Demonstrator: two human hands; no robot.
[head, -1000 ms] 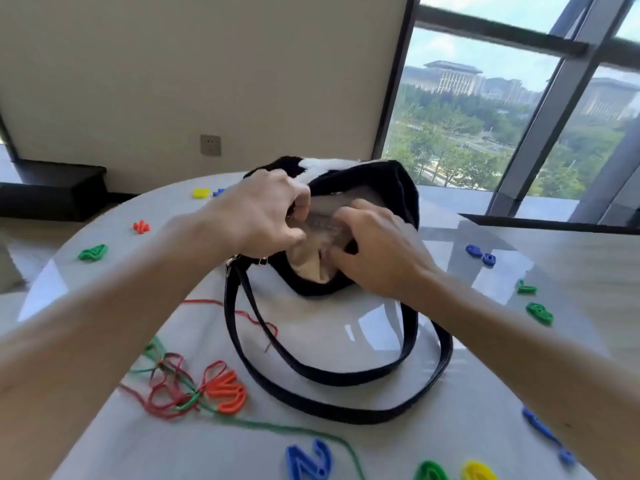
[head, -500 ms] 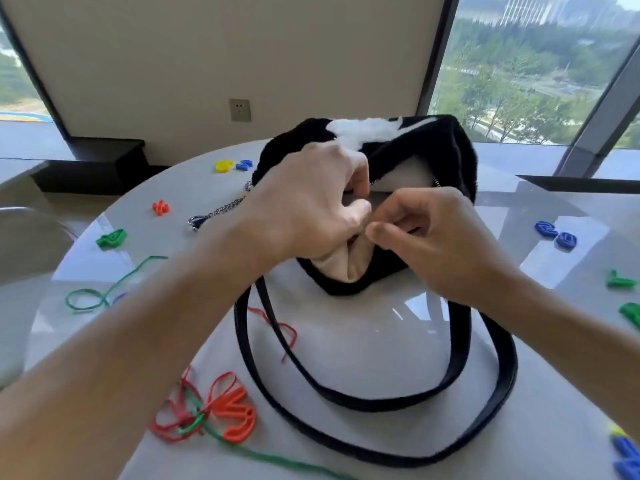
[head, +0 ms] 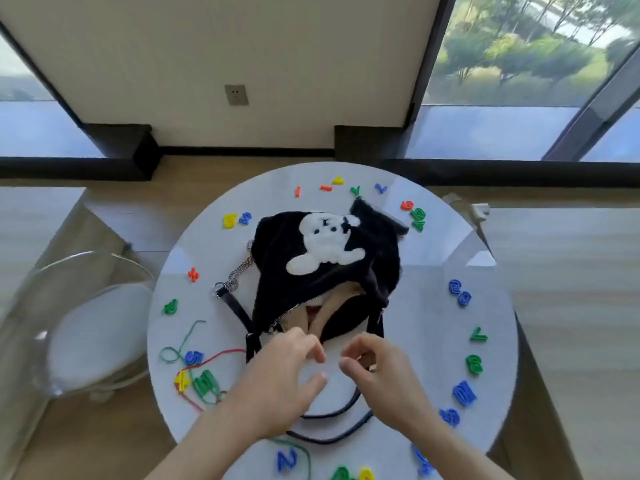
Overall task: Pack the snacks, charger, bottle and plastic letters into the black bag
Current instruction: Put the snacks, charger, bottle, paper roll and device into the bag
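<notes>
The black fuzzy bag with a white bear figure lies on the round white table. Its zipped mouth gapes toward me and shows beige lining with something reddish inside. My left hand and my right hand hover just in front of the mouth, fingers loosely curled and apart, holding nothing. Coloured plastic letters lie all round the table's rim, such as a blue Z, a green M and a yellow one. No snacks, charger or bottle are visible outside the bag.
The bag's black strap loops on the table beneath my wrists, and a metal chain hangs off its left side. Red and green strings tangle at the left front. A clear chair stands left of the table.
Both hands have come out of the bag's mouth and drawn back toward me. My view has risen and tipped down, so the whole table now shows.
</notes>
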